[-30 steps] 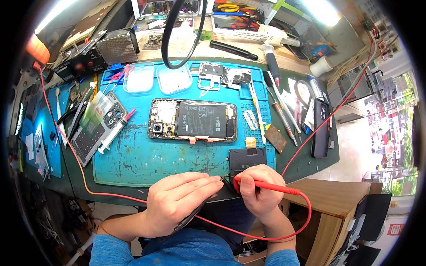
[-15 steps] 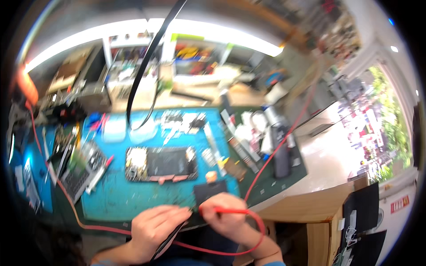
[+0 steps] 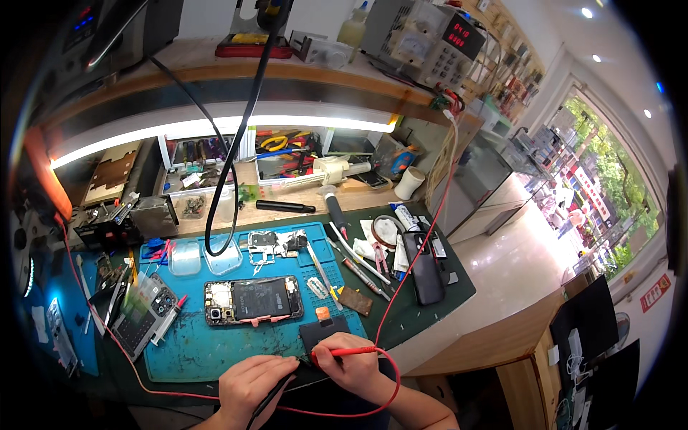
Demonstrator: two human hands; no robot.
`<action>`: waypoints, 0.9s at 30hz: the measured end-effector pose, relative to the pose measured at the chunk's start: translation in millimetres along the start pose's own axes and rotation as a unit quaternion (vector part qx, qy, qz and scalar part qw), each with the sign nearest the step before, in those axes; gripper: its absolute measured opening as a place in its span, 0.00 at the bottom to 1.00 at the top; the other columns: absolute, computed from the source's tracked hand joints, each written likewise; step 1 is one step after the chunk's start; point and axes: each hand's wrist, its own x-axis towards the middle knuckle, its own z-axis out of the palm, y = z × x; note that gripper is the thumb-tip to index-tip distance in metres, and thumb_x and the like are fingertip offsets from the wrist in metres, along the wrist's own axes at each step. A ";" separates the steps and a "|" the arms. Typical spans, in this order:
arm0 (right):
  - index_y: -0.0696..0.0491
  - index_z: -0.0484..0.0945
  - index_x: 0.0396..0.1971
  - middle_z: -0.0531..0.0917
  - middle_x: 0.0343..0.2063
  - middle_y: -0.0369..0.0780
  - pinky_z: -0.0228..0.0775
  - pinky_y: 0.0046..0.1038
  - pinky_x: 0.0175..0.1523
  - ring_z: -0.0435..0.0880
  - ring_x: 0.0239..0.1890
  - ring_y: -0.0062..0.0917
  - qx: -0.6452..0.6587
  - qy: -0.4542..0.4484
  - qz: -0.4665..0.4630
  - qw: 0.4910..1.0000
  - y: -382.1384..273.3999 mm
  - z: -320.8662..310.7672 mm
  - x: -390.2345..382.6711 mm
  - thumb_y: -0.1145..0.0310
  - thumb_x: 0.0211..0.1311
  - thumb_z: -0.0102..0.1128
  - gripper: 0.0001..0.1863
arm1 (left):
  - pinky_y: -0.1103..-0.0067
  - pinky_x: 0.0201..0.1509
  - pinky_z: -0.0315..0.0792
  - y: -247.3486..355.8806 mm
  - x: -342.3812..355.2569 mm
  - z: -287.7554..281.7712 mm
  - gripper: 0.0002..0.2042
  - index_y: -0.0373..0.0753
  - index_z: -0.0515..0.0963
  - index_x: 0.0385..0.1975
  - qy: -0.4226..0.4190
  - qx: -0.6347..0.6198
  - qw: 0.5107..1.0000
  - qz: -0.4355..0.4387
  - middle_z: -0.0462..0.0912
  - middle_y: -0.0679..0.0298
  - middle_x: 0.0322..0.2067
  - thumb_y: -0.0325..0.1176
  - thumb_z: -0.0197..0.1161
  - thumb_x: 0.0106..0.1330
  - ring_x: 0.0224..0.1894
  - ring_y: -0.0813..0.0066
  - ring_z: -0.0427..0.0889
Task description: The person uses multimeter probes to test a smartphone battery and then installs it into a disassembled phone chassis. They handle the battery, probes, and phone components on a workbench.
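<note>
My right hand (image 3: 347,369) grips a red test probe (image 3: 357,350) between thumb and fingers, its red lead looping below the wrist. My left hand (image 3: 251,387) is closed around a black test probe (image 3: 274,390). Between the fingertips, at the mat's front edge, the two hands nearly meet; what the tips touch is too small to make out. A flat black piece (image 3: 315,331) with an orange tab lies just beyond them. Farther back rests an opened phone (image 3: 254,299) with its battery and circuit board exposed.
A blue mat (image 3: 186,358) lies under the phone. Left are a phone back housing (image 3: 143,322) and a syringe; right are a black phone-shaped object (image 3: 424,272), tweezers and loose tools. A black cable (image 3: 233,129) hangs in front. A power supply (image 3: 423,43) stands on the shelf.
The view has tilted upward and sharpened, bringing the upper shelf and power supply into sight. Both hands keep their grips on the probes, close together.
</note>
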 end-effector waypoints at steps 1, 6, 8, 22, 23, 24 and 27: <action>0.56 0.81 0.34 0.84 0.27 0.41 0.76 0.34 0.32 0.85 0.27 0.37 -0.003 0.000 0.005 1.000 -1.3 -1.0 -3.0 0.74 0.67 0.71 0.05 | 0.70 0.47 0.84 -0.4 -2.0 0.3 0.16 0.35 0.87 0.43 -0.008 -0.007 1.000 -0.004 0.91 0.58 0.41 0.19 0.76 0.53 0.42 0.58 0.91; 0.55 0.82 0.31 0.87 0.26 0.40 0.77 0.31 0.33 0.86 0.27 0.32 -0.006 -0.020 0.006 1.000 3.2 -0.9 0.7 0.72 0.70 0.66 0.06 | 0.70 0.47 0.85 -17.5 -7.4 3.8 0.15 0.38 0.87 0.46 -0.017 0.004 1.000 0.001 0.91 0.59 0.43 0.24 0.73 0.57 0.46 0.59 0.91; 0.55 0.81 0.32 0.87 0.26 0.41 0.77 0.31 0.32 0.86 0.27 0.32 -0.012 -0.018 -0.005 1.000 2.5 1.5 -1.5 0.72 0.71 0.66 0.06 | 0.70 0.48 0.85 -14.4 -8.3 0.8 0.15 0.38 0.87 0.46 -0.017 0.007 1.000 -0.011 0.91 0.60 0.43 0.25 0.73 0.58 0.46 0.60 0.91; 0.55 0.80 0.32 0.85 0.24 0.40 0.74 0.31 0.28 0.84 0.22 0.33 -0.033 -0.017 -0.028 0.999 1.4 -0.8 2.5 0.76 0.65 0.71 0.06 | 0.72 0.49 0.85 -20.0 -11.9 4.9 0.15 0.40 0.87 0.47 -0.031 0.015 0.999 -0.005 0.91 0.63 0.45 0.29 0.70 0.60 0.48 0.64 0.90; 0.55 0.80 0.32 0.85 0.24 0.40 0.74 0.31 0.28 0.83 0.22 0.33 -0.034 -0.017 -0.029 0.999 1.0 -0.4 2.5 0.76 0.66 0.71 0.06 | 0.72 0.49 0.85 -20.0 -12.1 4.5 0.15 0.40 0.87 0.47 -0.032 0.014 0.999 -0.005 0.91 0.63 0.45 0.29 0.70 0.60 0.48 0.64 0.90; 0.55 0.80 0.32 0.85 0.24 0.40 0.74 0.31 0.28 0.84 0.22 0.33 -0.031 -0.016 -0.027 0.999 0.4 0.5 1.9 0.76 0.65 0.71 0.06 | 0.72 0.49 0.85 -20.0 -12.6 3.9 0.15 0.40 0.87 0.47 -0.032 0.014 0.999 -0.005 0.91 0.63 0.44 0.29 0.70 0.60 0.48 0.64 0.90; 0.55 0.81 0.33 0.85 0.24 0.40 0.74 0.32 0.29 0.84 0.24 0.34 -0.022 -0.015 -0.022 0.999 0.7 1.6 0.2 0.76 0.64 0.71 0.06 | 0.72 0.48 0.85 -18.0 -11.3 3.9 0.15 0.40 0.87 0.47 -0.026 0.011 1.000 -0.008 0.91 0.62 0.44 0.28 0.71 0.59 0.47 0.63 0.90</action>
